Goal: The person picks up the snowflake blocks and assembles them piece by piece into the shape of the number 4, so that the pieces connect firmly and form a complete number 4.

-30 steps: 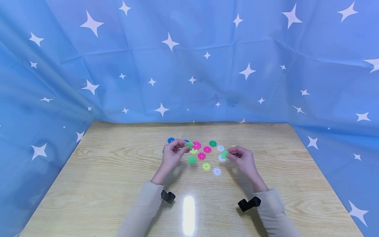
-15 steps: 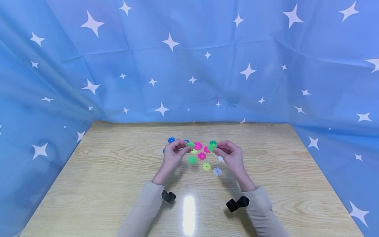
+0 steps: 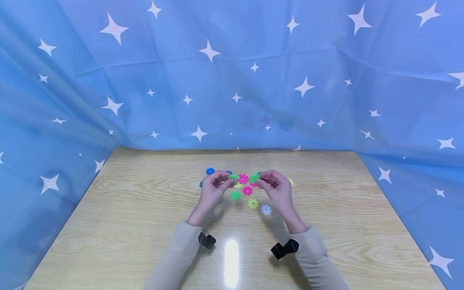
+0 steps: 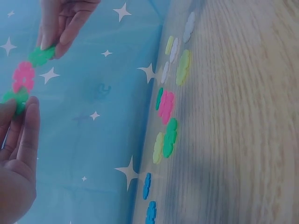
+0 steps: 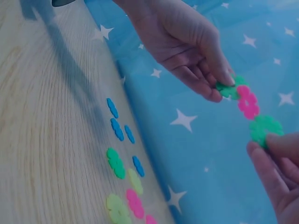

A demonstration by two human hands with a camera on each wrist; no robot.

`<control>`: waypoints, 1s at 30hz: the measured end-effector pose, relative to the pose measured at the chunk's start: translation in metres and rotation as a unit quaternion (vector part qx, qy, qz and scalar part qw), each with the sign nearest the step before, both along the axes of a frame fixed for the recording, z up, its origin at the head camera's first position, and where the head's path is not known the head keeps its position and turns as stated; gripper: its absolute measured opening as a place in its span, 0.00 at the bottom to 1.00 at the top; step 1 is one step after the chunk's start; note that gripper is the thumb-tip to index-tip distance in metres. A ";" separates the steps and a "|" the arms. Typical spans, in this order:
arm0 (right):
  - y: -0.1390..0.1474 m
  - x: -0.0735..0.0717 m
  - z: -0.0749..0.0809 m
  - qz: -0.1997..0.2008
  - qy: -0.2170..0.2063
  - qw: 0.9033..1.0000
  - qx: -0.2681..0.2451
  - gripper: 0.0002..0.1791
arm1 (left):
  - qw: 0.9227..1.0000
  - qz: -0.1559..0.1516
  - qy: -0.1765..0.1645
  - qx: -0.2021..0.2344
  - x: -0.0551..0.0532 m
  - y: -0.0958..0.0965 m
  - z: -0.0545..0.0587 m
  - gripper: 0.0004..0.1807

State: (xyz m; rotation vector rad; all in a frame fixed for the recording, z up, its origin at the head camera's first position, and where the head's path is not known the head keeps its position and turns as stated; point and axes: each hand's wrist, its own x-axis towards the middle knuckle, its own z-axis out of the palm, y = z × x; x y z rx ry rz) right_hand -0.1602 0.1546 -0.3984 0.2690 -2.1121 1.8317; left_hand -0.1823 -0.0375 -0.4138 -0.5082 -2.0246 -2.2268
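Note:
Thumb and fingers of my left hand (image 3: 214, 188) pinch a green notched snowflake disc (image 5: 228, 89), held above the table. A pink disc (image 5: 248, 102) extends from that green one, linked at their edges. My right hand (image 3: 279, 192) pinches another green disc (image 5: 267, 127) at the pink disc's other edge. The two touch or overlap there; I cannot tell whether their notches interlock. All three form a short row between the hands in both wrist views. Fingers hide part of each green disc.
Loose discs lie on the wooden table (image 3: 145, 209) below and around the hands: a green one (image 3: 235, 195), a pink one (image 3: 247, 191), a yellow one (image 3: 253, 204), a white one (image 3: 266, 210) and several blue ones (image 5: 117, 129). A blue star-patterned curtain (image 3: 232, 80) stands behind.
My right hand has moved left with its green disc, from over the white discs up to the pink disc's edge. My left hand has stayed nearly still.

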 end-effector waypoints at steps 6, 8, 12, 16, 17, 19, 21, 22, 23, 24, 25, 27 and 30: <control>-0.002 0.001 0.002 -0.014 -0.007 1.000 -0.002 0.06 | 1.000 0.001 -0.004 0.016 -0.010 0.000 -0.017 0.05; -0.003 0.001 0.002 -0.017 -0.011 1.000 -0.010 0.06 | 1.000 0.003 -0.003 0.017 -0.012 0.000 -0.022 0.05; -0.005 0.001 0.001 -0.017 -0.016 0.999 -0.033 0.07 | 1.000 0.007 0.011 0.015 -0.014 0.001 -0.025 0.05; -0.007 0.000 -0.003 -0.006 -0.001 0.999 -0.052 0.09 | 1.000 0.006 0.018 0.022 -0.014 0.002 -0.026 0.05; -0.007 0.000 -0.004 -0.003 0.008 0.999 -0.054 0.09 | 1.000 0.006 0.018 0.024 -0.014 0.002 -0.026 0.05; -0.007 -0.004 -0.011 0.001 0.023 0.998 -0.065 0.09 | 0.999 0.007 0.016 0.028 -0.013 0.002 -0.026 0.05; -0.007 -0.007 -0.019 0.006 0.037 0.995 -0.087 0.08 | 1.000 0.011 0.015 0.024 -0.013 0.003 -0.025 0.05; -0.007 -0.009 -0.022 0.008 0.044 0.994 -0.100 0.08 | 1.000 0.014 0.014 0.020 -0.013 0.003 -0.025 0.05; -0.006 -0.011 -0.026 0.010 0.050 0.992 -0.112 0.07 | 1.000 0.018 0.014 0.013 -0.013 0.004 -0.025 0.04; -0.006 -0.013 -0.031 0.013 0.054 0.990 -0.128 0.07 | 1.000 0.021 0.015 0.009 -0.012 0.004 -0.025 0.04; -0.007 -0.014 -0.033 0.018 0.063 0.988 -0.141 0.07 | 1.000 0.025 0.017 0.003 -0.012 0.005 -0.025 0.04; -0.008 -0.015 -0.037 0.025 0.076 0.984 -0.157 0.07 | 0.999 0.032 0.020 -0.002 -0.011 0.005 -0.025 0.04; -0.008 -0.016 -0.038 0.035 0.089 0.981 -0.168 0.08 | 0.999 0.037 0.025 0.003 -0.011 0.008 -0.024 0.04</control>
